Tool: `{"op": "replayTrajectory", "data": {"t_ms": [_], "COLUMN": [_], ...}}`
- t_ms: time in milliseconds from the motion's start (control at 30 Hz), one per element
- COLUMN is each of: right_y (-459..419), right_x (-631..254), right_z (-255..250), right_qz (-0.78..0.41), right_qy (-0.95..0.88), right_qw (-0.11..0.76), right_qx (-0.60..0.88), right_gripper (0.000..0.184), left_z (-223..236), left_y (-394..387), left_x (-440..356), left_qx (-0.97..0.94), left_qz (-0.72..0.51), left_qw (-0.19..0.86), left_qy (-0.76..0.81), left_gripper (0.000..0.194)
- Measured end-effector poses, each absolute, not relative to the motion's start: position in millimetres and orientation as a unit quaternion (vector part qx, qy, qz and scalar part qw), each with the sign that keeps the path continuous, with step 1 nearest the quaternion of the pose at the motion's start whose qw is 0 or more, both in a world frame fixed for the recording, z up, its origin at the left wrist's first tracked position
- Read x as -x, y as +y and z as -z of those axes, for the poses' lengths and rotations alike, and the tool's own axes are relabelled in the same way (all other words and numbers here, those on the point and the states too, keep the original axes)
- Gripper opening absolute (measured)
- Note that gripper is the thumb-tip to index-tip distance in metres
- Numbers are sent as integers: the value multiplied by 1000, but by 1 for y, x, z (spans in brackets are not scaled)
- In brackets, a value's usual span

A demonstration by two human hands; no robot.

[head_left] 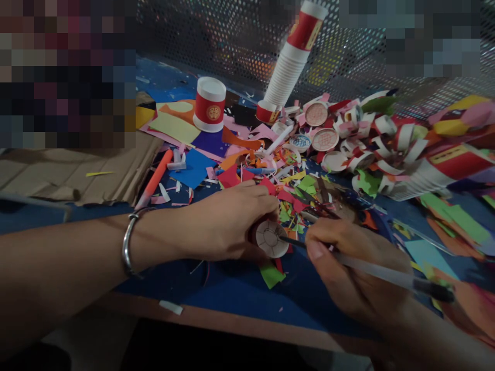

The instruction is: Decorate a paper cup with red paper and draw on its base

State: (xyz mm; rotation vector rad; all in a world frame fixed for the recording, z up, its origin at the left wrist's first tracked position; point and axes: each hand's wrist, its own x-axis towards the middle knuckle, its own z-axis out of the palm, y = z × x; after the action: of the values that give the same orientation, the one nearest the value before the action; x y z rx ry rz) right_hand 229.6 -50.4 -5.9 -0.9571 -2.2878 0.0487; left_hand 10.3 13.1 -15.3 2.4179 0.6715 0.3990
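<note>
Slantwise | pen (381, 270) tip leftward, at disc (267, 246) | axis upper-left to lower-right

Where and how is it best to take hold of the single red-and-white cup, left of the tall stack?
Probably around the red band of the cup, coming from the near left: it stands on end, its round wall is exposed there, and flat paper lies low beside it, while the tall stack rises to its right.

left hand (232, 221): paper cup (271, 240) | right hand (353, 273): pen (379, 270), tip at cup
</note>
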Motion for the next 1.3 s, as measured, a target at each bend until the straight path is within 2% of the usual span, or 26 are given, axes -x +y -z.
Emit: {"op": "replayTrajectory", "data": {"t_ms": [1300], "right_y": [-51], "right_x": [-232], "right_z": [5], "right_qz": [-15], "right_qy": [-871], "right_qw": [321], "right_qx": [372], "right_gripper": [14], "left_z": [13], "left_y": [13], "left_x": [-10], "left_qx": [-907], "left_qz": [-145], "left_qw": [313], "left_qy": [243], "left_gripper": [33]}}
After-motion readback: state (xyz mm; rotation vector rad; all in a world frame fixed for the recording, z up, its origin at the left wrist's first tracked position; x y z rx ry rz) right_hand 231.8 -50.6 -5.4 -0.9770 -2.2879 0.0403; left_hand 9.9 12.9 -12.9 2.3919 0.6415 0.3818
